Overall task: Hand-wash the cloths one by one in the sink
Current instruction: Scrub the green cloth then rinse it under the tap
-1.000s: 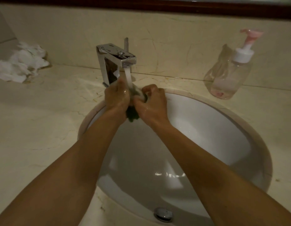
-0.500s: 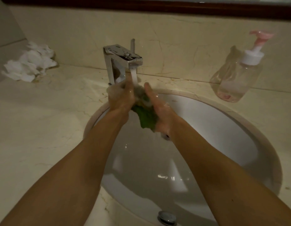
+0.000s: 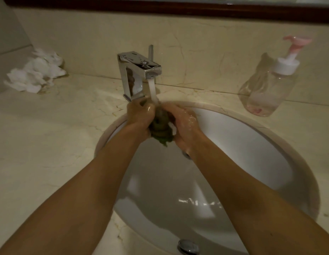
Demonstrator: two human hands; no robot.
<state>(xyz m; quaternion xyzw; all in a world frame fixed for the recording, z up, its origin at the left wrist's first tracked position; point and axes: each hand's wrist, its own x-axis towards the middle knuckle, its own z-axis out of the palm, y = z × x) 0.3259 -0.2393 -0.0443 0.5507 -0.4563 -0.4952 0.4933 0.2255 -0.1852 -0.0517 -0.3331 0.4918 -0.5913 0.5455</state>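
Now the left hand (image 3: 139, 115) and the right hand (image 3: 184, 124) are close together above the back of the white sink (image 3: 242, 144), both curled around a bunched green cloth (image 3: 161, 126) squeezed between them. A stream of water (image 3: 153, 89) from the chrome tap (image 3: 139, 70) falls onto the cloth's top, and both hands look wet. On the marble worktop (image 3: 40, 135) a clear soap bottle (image 3: 266, 89) with a pink pump stands to the right. A crumpled white heap (image 3: 34, 74) lies far left against the wall; whether it is cloth or paper I cannot tell.
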